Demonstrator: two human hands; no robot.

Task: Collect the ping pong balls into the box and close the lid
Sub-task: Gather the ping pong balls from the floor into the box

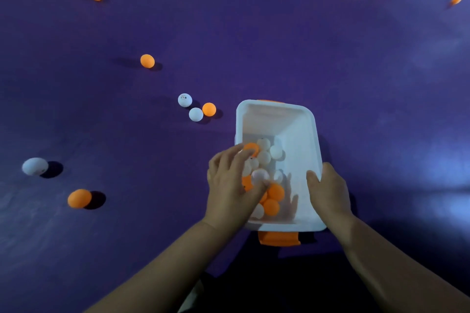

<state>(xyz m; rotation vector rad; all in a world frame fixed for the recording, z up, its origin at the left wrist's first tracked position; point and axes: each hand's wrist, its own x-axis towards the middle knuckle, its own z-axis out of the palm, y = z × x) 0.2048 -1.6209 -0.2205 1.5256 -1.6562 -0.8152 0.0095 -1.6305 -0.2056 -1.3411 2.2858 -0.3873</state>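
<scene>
**Purple mat, box part loaded, eight balls loose**

Head view: the purple mat [356, 58] fills the frame, wrinkled, with glare on the right. The white box [301, 132] sits open near centre with an orange latch tab [278, 238] at its near end. No lid in view.

Right hand [328, 190] clamps the box's right rim. The thumb is hooked over the edge; the fingers are outside the wall, hidden.

Left hand [230, 180] is over the left rim, fingers curled round a white ball [260, 176]. An orange ball [246, 183] looks tucked under the palm, but it's blurred, so I can't confirm it's held.

Relative to the grip: the white ball sits at the fingertips, already inside the box outline and just above the pile [272, 201] of mixed balls in the near half.

Doing this step well, my read:
- Let go low over the pile, not from height. These balls are light and likely bounce out.
- Brace with the right hand; an empty-ish plastic box probably skates on the mat.

Loose balls:
- A trio [195, 108] lies near the box's left side. It's the cheapest next grab.
- The rest are well apart: two at near left, two at far left, one at far right.
</scene>
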